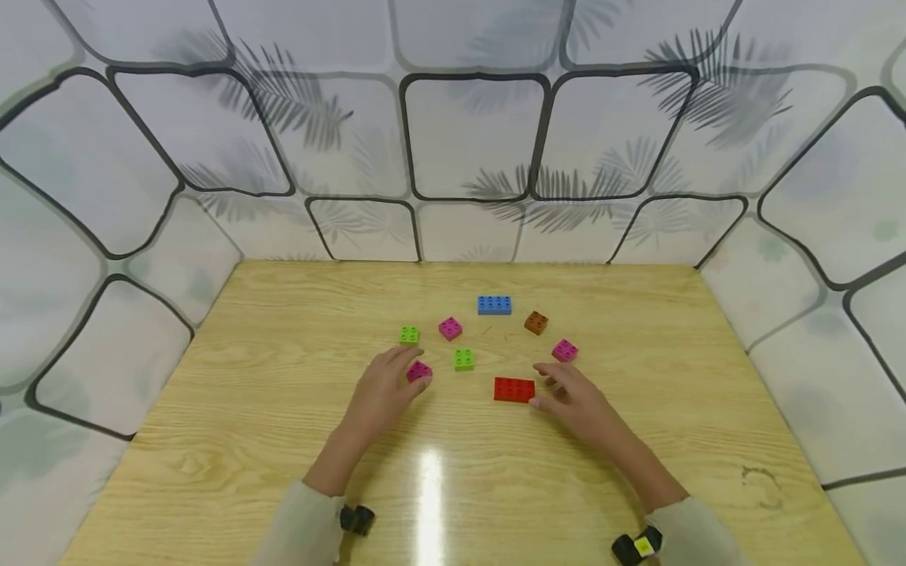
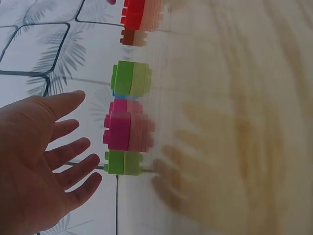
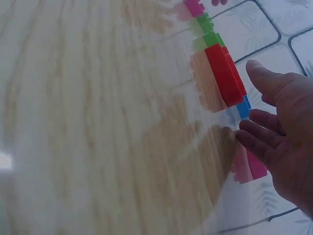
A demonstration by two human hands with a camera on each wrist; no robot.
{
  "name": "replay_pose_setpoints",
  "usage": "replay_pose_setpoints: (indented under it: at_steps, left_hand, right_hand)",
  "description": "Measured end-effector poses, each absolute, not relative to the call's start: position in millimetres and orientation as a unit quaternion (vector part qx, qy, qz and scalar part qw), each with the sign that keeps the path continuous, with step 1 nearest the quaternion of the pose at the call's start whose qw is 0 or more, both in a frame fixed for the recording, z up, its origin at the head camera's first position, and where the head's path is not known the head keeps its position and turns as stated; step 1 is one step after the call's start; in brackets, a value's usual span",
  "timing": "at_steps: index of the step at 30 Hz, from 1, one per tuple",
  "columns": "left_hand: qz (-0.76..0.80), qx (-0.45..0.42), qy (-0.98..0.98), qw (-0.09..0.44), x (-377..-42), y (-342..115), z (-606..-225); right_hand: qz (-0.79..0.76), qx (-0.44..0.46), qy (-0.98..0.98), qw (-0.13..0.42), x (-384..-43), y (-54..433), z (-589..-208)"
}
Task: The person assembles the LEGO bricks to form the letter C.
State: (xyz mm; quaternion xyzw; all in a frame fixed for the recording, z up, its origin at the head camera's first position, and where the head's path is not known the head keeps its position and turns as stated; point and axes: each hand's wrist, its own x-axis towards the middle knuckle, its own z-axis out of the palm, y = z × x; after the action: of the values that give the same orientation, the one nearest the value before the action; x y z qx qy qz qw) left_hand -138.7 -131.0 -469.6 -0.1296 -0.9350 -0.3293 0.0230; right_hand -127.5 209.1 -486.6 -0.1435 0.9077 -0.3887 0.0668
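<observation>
Over the table my left hand [image 1: 381, 393] hovers with fingers spread beside a small pink brick [image 1: 419, 371]. In the left wrist view that hand [image 2: 36, 156] holds nothing, and a gap separates it from the pink brick [image 2: 120, 131]. A lime green brick [image 1: 409, 336] lies just beyond its fingertips. My right hand [image 1: 579, 401], fingers loosely bent, is at the right end of a long red brick [image 1: 514, 389]. The right wrist view shows its thumb apart from the red brick [image 3: 225, 74]. Another pink brick [image 1: 565, 350] lies just beyond the right fingers.
Farther back lie a blue brick [image 1: 494, 305], a brown brick [image 1: 535, 322] and a pink brick [image 1: 450, 328]. Between the hands sits a second lime green brick [image 1: 463, 359]. Patterned white panels [image 1: 470, 141] enclose the wooden table [image 1: 283, 314] at the back and sides.
</observation>
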Motion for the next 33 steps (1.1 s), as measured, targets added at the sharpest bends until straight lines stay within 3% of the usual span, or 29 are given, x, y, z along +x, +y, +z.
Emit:
replay_pose_setpoints:
  at_steps: [7, 11, 17, 25, 33]
  left_hand:
    - [-0.31, -0.188, -0.928, 0.078, -141.6, -116.8, -475.3]
    - [-0.297, -0.217, -0.927, 0.077, -143.3, -104.9, -476.4]
    - [-0.283, -0.254, -0.924, 0.047, -146.7, -83.0, -478.0]
    - [-0.277, -0.259, -0.924, -0.058, -152.1, -57.3, -478.8]
    - [-0.296, -0.264, -0.911, -0.11, -158.1, -46.5, -481.2]
  right_hand:
    - [-0.392, -0.144, 0.907, 0.052, -132.5, 216.4, -483.9]
    - [-0.394, -0.137, 0.907, 0.052, -135.4, 220.6, -480.0]
    - [-0.389, -0.123, 0.912, 0.042, -141.7, 228.5, -474.1]
    - [-0.362, -0.116, 0.925, 0.024, -153.9, 243.2, -470.7]
    - [-0.371, -0.098, 0.923, 0.033, -163.2, 252.2, -474.2]
